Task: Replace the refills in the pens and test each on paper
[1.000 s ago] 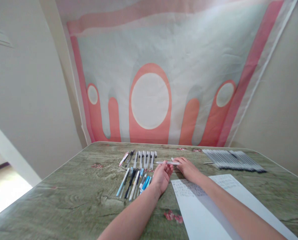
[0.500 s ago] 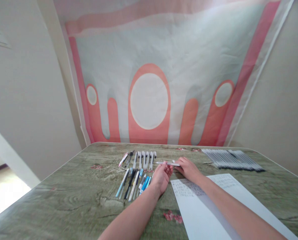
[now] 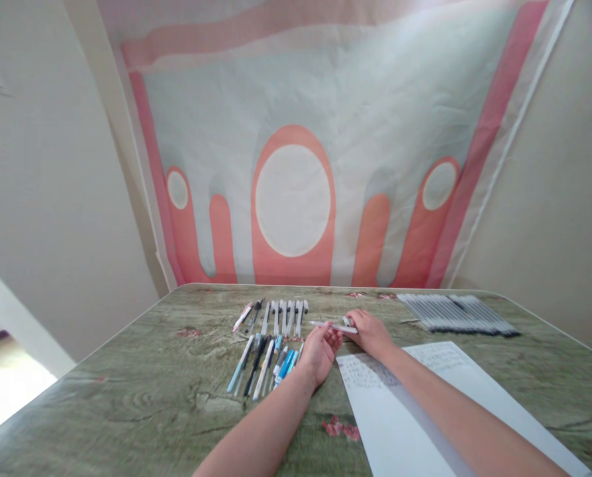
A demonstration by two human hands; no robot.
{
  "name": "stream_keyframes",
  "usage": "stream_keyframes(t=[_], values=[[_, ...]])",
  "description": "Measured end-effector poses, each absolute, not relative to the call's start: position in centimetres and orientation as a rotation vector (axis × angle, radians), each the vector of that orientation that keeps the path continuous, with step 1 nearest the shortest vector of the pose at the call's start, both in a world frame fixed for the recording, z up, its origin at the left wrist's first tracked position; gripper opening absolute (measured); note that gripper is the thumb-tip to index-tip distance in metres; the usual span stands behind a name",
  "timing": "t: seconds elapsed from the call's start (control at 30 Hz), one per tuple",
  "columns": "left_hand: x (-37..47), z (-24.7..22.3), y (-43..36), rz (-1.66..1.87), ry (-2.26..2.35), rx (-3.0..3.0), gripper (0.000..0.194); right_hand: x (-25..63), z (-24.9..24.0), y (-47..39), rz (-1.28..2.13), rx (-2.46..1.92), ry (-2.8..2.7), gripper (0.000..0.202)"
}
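Note:
My left hand (image 3: 322, 351) is closed around a slim clear-white pen (image 3: 342, 327), held roughly level above the table with its tip pointing left. At the pen's right end, the fingers of my right hand (image 3: 369, 331) are closed; a small whitish piece (image 3: 347, 321) shows at their tips. Whether that piece belongs to the pen I cannot tell. Left of my hands lies a row of clear-barrelled pens (image 3: 290, 318). Nearer to me, mixed blue, black and white pens (image 3: 265, 364) lie side by side, partly hidden by my left hand.
Many slim grey-clear sticks with dark ends (image 3: 457, 314) lie in a row at the back right. A sheet of paper with handwriting (image 3: 400, 411) is under my right forearm. A pink and white pen (image 3: 242, 317) lies at the left. A printed cloth (image 3: 405, 106) hangs behind the table.
The right fingertips have shifted slightly, and the small whitish piece at them shows more. The pen stays in my left hand. The view has moved a little.

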State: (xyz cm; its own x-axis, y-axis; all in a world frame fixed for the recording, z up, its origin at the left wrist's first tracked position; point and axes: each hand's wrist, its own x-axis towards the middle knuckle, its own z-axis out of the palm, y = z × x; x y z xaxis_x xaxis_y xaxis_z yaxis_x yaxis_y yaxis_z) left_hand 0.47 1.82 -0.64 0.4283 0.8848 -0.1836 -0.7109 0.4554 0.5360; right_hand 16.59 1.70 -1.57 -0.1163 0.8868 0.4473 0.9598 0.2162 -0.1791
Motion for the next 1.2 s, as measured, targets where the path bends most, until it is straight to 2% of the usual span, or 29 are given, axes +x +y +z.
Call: stream_keyframes(t=[0.17, 0.57, 0.7, 0.83, 0.93, 1.07, 1.2], values=[[0.5, -0.6, 1.7, 1.017, 0.480, 0.405, 0.004, 16.9, -2.0, 2.0, -0.178, -1.786, -2.044, 0.013], [0.4, -0.6, 1.9, 1.018, 0.507, 0.391, 0.003, 18.5, -0.6, 1.6, -0.084, -1.808, -2.202, 0.023], [0.4, -0.5, 1.8, 1.016, 0.519, 0.393, 0.004, 19.0, -0.1, 1.5, -0.029, -1.767, -2.245, 0.020], [0.5, -0.6, 1.8, 1.021, 0.511, 0.409, 0.006, 19.8, 2.1, 1.2, 0.019, -1.799, -2.109, 0.018], [0.5, -0.6, 1.8, 1.031, 0.501, 0.420, 0.007, 19.7, 5.0, 0.1, 0.057, -1.653, -2.039, 0.016], [0.6, -0.6, 1.8, 1.047, 0.497, 0.423, 0.006, 18.7, 7.8, -1.8, 0.283, -1.547, -2.103, 0.013], [0.6, -0.4, 1.8, 1.077, 0.498, 0.421, 0.004, 17.9, 8.0, -2.4, 0.519, -1.551, -2.083, 0.012]])
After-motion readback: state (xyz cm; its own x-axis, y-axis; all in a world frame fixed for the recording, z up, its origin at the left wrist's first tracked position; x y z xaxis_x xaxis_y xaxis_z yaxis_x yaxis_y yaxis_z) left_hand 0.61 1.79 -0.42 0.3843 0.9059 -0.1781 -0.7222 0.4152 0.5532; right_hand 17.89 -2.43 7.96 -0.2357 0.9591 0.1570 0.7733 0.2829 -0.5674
